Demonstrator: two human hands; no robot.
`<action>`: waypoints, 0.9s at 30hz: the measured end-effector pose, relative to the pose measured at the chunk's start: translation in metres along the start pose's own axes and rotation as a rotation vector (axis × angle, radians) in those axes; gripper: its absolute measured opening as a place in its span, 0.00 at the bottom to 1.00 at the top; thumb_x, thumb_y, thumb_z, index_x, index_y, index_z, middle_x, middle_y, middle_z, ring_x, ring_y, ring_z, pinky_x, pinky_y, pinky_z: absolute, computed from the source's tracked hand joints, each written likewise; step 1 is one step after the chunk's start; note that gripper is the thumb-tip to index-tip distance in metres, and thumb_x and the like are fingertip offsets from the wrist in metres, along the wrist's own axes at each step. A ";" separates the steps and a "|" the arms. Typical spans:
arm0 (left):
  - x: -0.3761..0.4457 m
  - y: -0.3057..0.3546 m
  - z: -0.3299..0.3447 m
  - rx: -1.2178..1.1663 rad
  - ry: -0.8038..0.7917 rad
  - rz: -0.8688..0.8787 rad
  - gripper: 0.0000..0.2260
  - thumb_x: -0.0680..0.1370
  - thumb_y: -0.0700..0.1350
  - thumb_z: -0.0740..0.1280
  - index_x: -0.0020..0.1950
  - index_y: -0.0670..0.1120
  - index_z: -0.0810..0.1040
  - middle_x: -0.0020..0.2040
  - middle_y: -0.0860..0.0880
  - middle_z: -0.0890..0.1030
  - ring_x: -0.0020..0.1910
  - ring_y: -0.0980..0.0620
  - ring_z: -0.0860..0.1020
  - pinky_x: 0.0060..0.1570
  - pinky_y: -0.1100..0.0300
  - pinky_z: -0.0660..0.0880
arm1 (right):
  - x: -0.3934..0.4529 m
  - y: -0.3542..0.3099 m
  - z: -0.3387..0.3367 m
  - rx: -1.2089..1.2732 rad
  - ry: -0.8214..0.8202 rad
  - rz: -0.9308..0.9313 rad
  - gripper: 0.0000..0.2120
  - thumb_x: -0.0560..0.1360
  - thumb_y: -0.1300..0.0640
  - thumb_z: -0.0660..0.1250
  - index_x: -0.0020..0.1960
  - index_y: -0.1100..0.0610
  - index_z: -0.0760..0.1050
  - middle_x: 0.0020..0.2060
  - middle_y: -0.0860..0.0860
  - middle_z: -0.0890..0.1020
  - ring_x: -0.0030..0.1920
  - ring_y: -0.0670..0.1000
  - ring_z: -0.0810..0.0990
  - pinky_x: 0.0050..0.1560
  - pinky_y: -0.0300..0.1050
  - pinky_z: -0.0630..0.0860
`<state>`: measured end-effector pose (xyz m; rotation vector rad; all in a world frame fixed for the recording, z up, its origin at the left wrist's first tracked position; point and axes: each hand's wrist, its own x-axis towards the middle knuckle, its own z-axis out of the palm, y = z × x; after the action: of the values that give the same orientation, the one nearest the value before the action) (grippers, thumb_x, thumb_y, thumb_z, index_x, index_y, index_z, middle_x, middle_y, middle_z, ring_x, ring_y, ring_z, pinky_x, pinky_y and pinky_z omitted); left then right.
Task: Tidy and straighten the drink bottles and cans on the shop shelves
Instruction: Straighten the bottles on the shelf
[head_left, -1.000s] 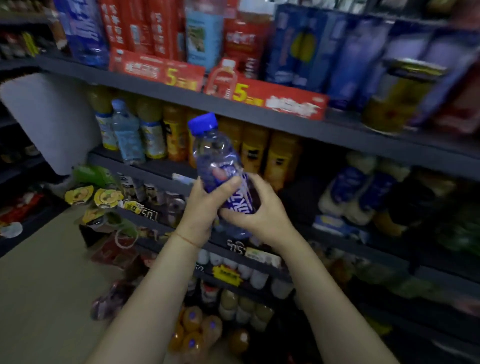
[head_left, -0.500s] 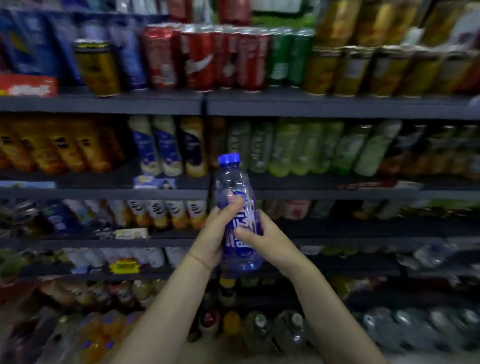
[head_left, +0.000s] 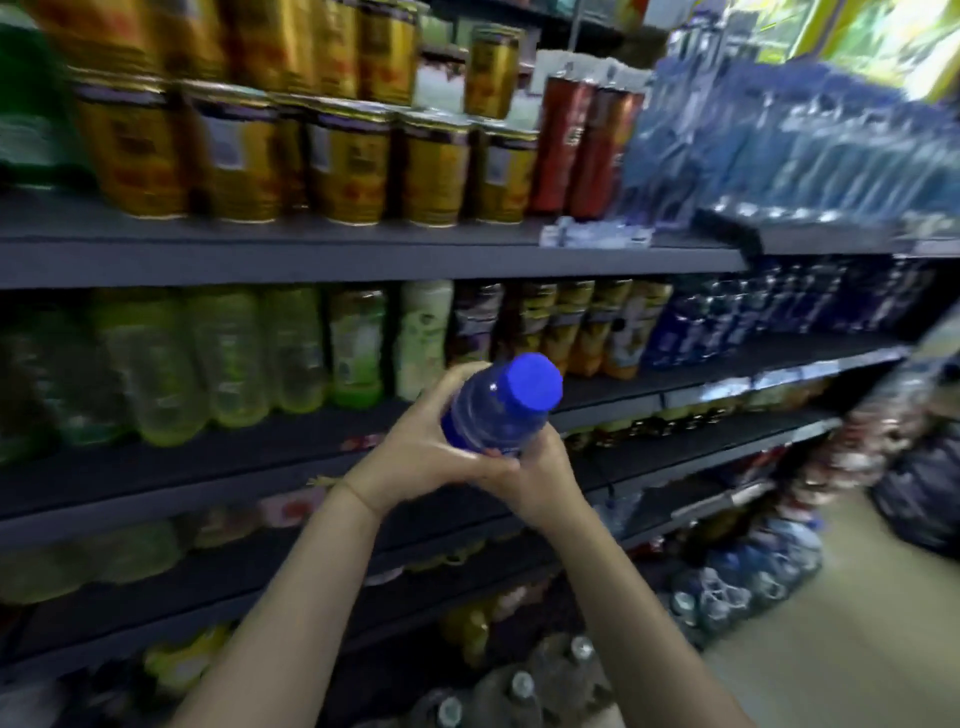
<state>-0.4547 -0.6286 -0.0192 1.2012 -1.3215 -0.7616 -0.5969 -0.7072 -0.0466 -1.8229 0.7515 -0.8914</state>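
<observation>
I hold a clear blue bottle (head_left: 493, 415) with a blue cap in both hands, in front of the middle shelf. The bottle tilts with its cap toward me and to the right. My left hand (head_left: 415, 457) wraps its left side and underside. My right hand (head_left: 540, 473) grips it from below on the right. On the shelf behind stand pale green bottles (head_left: 228, 358), a white bottle (head_left: 423, 332), and dark and orange-labelled bottles (head_left: 576, 327). Dark blue bottles (head_left: 737, 322) fill the shelf further right.
Gold cans (head_left: 343, 161) and red cans (head_left: 582, 145) stand on the upper shelf (head_left: 363, 254), with packs of blue bottles (head_left: 810, 150) to the right. Lower shelves hold more drinks. Bottles (head_left: 524, 686) stand on the floor, and dark bags (head_left: 924, 493) lie at right.
The view has swung right along the shelves, from red and green cans to gold cans and blue bottles. The bottle in my hands has tipped from upright, cap now toward me.
</observation>
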 end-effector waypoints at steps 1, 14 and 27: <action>0.024 -0.003 0.016 0.068 -0.039 0.012 0.44 0.60 0.53 0.82 0.72 0.52 0.68 0.70 0.50 0.73 0.70 0.53 0.72 0.70 0.52 0.69 | 0.010 0.006 -0.024 -0.021 0.062 0.004 0.37 0.61 0.54 0.81 0.67 0.62 0.73 0.56 0.50 0.83 0.56 0.45 0.82 0.54 0.41 0.79; 0.235 -0.027 0.214 0.420 0.253 0.046 0.10 0.77 0.38 0.66 0.54 0.50 0.80 0.51 0.55 0.80 0.50 0.59 0.76 0.48 0.77 0.68 | 0.128 0.131 -0.263 -0.085 0.407 0.005 0.31 0.62 0.49 0.73 0.59 0.65 0.74 0.45 0.52 0.82 0.44 0.42 0.81 0.45 0.37 0.77; 0.437 -0.064 0.450 1.216 0.612 0.154 0.30 0.68 0.39 0.72 0.70 0.49 0.74 0.76 0.40 0.65 0.75 0.34 0.61 0.71 0.34 0.60 | 0.242 0.252 -0.541 -0.122 0.133 -0.002 0.32 0.66 0.59 0.79 0.64 0.46 0.68 0.56 0.48 0.81 0.54 0.48 0.80 0.48 0.37 0.77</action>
<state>-0.8058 -1.1517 -0.0149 1.9959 -1.2893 0.6515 -0.9419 -1.2510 -0.0587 -1.8840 0.9049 -0.9940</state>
